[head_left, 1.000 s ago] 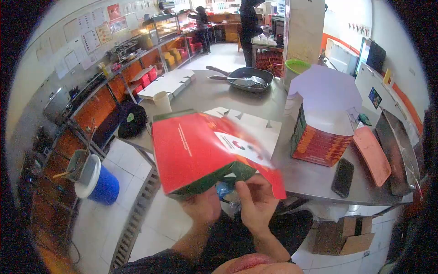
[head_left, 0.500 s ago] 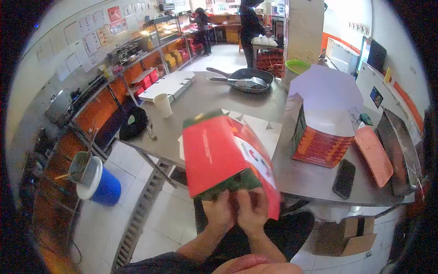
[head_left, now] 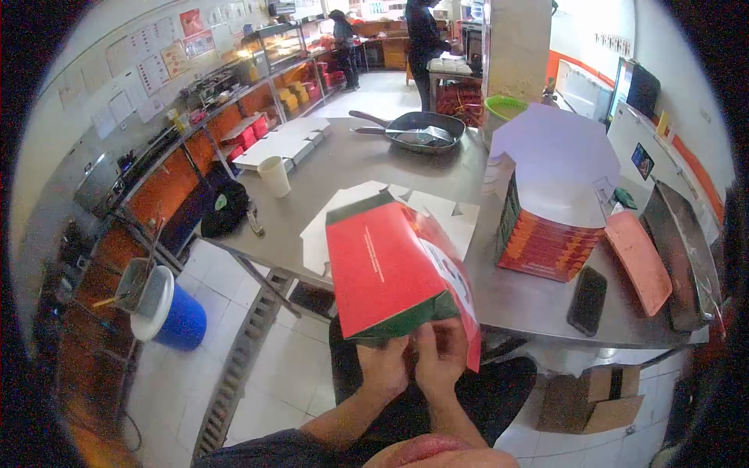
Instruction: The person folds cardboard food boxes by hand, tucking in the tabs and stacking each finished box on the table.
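Note:
A partly folded red and green cardboard box (head_left: pixel 382 269) is held over the table's near edge, tilted, with its red side facing up. My left hand (head_left: pixel 385 368) grips its near green edge, the fingertips tucked out of sight under the card. Close beside it, my right hand (head_left: pixel 439 355) is closed on the near right corner, where a red printed flap hangs down. Beneath the box, a flat white cardboard blank (head_left: pixel 316 238) lies on the metal table (head_left: pixel 343 168).
Right of the box stand a stack of nested red boxes (head_left: pixel 546 242), a phone (head_left: pixel 587 303), an orange-pink tray (head_left: pixel 638 264) and a metal pan (head_left: pixel 686 253). Further back are a paper cup (head_left: pixel 274 177), white flat boxes (head_left: pixel 285 143) and a black square pan (head_left: pixel 425 131). Two people stand beyond.
The box has shifted slightly right, and its far end has swung round a little. Both hands have moved slightly right with it and keep their hold.

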Motion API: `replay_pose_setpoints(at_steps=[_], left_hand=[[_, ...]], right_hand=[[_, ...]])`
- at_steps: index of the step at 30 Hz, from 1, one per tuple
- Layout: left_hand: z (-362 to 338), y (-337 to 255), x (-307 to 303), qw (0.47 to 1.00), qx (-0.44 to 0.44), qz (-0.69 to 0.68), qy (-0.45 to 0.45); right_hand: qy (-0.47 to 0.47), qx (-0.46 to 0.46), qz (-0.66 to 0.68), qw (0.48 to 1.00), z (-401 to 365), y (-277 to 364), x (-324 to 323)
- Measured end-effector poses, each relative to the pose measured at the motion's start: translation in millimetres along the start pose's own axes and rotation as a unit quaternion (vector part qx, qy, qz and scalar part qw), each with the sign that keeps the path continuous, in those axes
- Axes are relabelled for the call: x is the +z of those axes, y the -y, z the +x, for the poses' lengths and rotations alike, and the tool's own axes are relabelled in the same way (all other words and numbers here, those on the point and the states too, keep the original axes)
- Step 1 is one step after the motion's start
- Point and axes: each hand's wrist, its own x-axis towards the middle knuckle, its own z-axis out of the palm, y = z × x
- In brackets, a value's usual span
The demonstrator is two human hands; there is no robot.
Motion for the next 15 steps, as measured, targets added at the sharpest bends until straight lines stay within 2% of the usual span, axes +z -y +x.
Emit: replay_pose_setpoints(at_steps=[2,3,5,7,9,10,11,12,13,14,15], left_hand=[[2,-5,-6,0.999,-0.005,0.041,0.016],[5,-8,-9,0.996,-0.008,0.079,0.035],[3,-11,-21,0.991,-0.039,0.115,0.053],[-5,-6,-51,0.983,-0.071,0.152,0.072],[-13,10,-94,0.918,0.044,0.356,0.169],[-10,7,-85,0.918,0.043,0.357,0.169],[-4,-3,-66,0.882,0.217,0.407,0.093],[3,-15,-47,0.812,0.383,0.441,0.014],[6,-33,-32,0.797,0.309,0.518,-0.019],[15,-42,-28,0.795,0.308,0.522,-0.025],[23,-50,-26,0.875,0.204,0.435,0.052]], right_hand=[[0.036,-0.065,0.060,0.995,7,1,1],[0.035,-0.066,0.060,0.995,8,2,-1],[0.141,-0.081,0.047,0.986,7,6,-9],[0.149,-0.096,-0.004,0.984,8,7,-12],[0.169,-0.122,-0.104,0.973,12,7,-15],[0.180,-0.133,-0.153,0.963,14,7,-16],[0.191,-0.143,-0.202,0.950,16,7,-17],[0.202,-0.153,-0.250,0.935,19,7,-19],[0.214,-0.162,-0.296,0.917,21,6,-20],[0.230,-0.169,-0.342,0.895,24,6,-21],[0.250,-0.179,-0.387,0.869,26,6,-22]])
